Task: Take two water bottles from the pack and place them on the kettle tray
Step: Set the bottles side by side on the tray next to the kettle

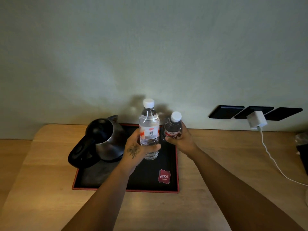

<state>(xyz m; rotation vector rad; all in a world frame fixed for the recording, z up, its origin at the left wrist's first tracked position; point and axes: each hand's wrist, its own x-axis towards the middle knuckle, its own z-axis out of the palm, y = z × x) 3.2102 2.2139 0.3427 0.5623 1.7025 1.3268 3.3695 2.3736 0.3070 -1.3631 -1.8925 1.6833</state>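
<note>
My left hand (135, 151) grips a clear water bottle (148, 129) with a white cap and red-white label, upright above the black tray (146, 184). My right hand (181, 138) holds a second water bottle (172, 128), lower and slightly tilted, over the tray's far right part. Whether either bottle touches the tray is unclear. The tray has a red rim and a red logo near its front right. A dark kettle (101, 140) stands on the tray's left side. The bottle pack is not in view.
The tray lies on a wooden table (216, 164) against a pale wall. Black wall sockets (255, 112) sit at the right, with a white charger (256, 121) plugged in and its cable (273, 162) trailing across the table. A dark object (302, 147) is at the right edge.
</note>
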